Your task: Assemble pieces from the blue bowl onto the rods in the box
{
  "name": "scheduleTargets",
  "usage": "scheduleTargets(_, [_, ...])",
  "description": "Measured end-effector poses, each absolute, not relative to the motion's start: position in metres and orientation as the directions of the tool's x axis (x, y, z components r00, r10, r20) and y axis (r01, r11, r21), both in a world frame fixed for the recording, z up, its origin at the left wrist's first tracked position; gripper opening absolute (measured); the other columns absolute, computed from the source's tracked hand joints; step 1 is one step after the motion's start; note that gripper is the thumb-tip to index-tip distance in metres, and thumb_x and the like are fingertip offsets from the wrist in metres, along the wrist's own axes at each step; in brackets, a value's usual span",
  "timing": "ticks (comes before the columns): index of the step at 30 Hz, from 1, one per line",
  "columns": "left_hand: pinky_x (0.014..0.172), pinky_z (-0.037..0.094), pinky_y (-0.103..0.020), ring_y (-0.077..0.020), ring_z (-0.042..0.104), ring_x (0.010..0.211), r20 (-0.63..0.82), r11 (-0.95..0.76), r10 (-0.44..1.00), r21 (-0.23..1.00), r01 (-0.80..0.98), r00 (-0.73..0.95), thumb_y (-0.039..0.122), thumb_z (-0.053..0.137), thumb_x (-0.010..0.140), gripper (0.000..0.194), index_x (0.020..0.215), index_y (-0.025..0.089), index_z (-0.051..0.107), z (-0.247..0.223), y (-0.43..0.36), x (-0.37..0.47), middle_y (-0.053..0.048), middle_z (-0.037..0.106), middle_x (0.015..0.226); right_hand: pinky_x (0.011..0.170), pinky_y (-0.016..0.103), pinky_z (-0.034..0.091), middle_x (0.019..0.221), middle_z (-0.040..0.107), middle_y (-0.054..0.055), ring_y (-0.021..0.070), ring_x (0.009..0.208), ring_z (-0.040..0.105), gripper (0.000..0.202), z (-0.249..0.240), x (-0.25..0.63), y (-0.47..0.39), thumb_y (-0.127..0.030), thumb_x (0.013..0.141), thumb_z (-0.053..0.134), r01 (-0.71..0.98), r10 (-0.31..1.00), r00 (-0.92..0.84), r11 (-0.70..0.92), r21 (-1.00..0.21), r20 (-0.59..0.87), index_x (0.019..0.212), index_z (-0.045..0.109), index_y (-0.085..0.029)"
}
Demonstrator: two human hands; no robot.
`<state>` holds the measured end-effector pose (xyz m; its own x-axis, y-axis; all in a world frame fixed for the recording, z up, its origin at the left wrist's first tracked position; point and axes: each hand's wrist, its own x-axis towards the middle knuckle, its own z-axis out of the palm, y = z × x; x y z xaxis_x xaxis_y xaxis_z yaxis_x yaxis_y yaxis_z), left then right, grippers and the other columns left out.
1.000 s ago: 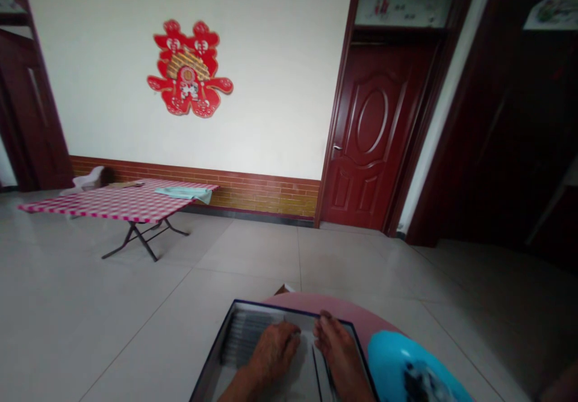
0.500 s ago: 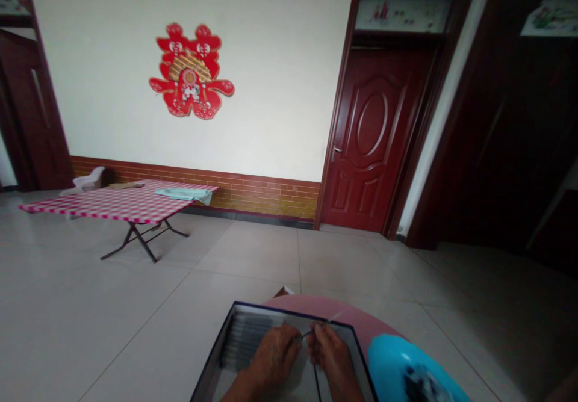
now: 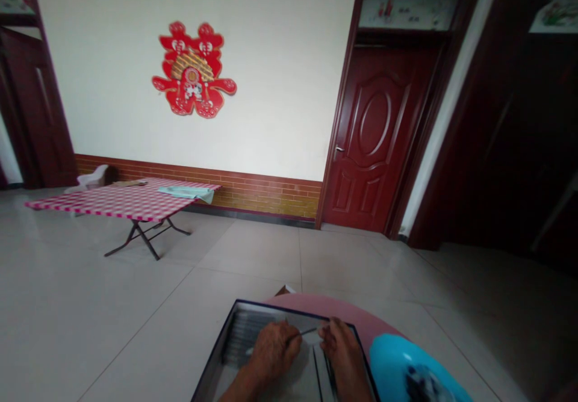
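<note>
My left hand [image 3: 275, 348] is closed over a shallow dark-rimmed box [image 3: 282, 307], gripping a thin dark stick [image 3: 309, 331] whose end points right. Close to that end is my right hand [image 3: 339, 345], its fingers bent and pinched together. A small pale bit seems to show at its fingertips, too blurred to name. On the box's left side lies a row of several thin dark sticks [image 3: 246, 336], partly covered by my left hand. Narrow dark lines run along the box's right part, under and beside my right wrist.
The box rests on a round pink table [image 3: 361, 318]. Right of it is a bright blue rounded object [image 3: 406, 366] with a dark print. Farther off stand a folding table with a checked cloth [image 3: 126, 203] and a red door [image 3: 374, 143].
My right hand has shifted slightly right, away from the dark stick, opening a small gap. The pale thin piece that stuck out beyond its fingers no longer shows there. The view has shifted slightly.
</note>
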<state>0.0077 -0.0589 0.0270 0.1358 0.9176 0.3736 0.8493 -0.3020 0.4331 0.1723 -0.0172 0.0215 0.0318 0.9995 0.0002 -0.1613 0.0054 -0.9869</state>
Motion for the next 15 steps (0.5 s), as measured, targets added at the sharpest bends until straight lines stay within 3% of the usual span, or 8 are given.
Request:
scheduleTargets(3, [0.071,0.046,-0.025,-0.0192,0.064,0.078,0.407,-0.367,0.897,0.461,0.808,0.175,0.023,0.044,0.087,0.024,0.089,0.021,0.068,0.022,-0.058,0.008,-0.005,0.069,0.082,0.065,0.03,0.053,0.086,0.071,0.007,0.0231,0.08,0.067,0.047,0.023,0.171,-0.019,-0.058,0.064,0.065,-0.217,0.998,-0.024,-0.056,-0.975,-0.052,0.09,0.062,-0.019])
scheduleTargets(10, [0.083,0.05,-0.031,-0.0219,0.064,0.093,0.544,-0.479,0.82,0.48,0.735,0.18,0.024,0.039,0.09,0.035,0.121,0.02,0.056,0.006,-0.056,0.005,-0.01,0.068,0.108,0.05,0.025,0.045,0.062,0.066,0.002,0.0177,0.059,0.06,0.029,0.022,0.156,-0.023,-0.043,0.066,0.064,-0.001,0.994,-0.108,0.03,-1.0,0.03,0.074,0.067,-0.016])
scheduleTargets(15, [0.08,0.052,-0.026,-0.0185,0.067,0.089,0.522,-0.529,0.819,0.528,0.664,0.237,0.028,0.037,0.094,0.035,0.125,0.023,0.054,0.003,-0.052,0.002,-0.007,0.071,0.102,0.049,0.024,0.043,0.064,0.065,0.002,0.0158,0.058,0.058,0.028,0.017,0.151,-0.029,-0.041,0.072,0.057,0.077,0.979,-0.192,0.078,-0.994,0.062,0.073,0.068,-0.015])
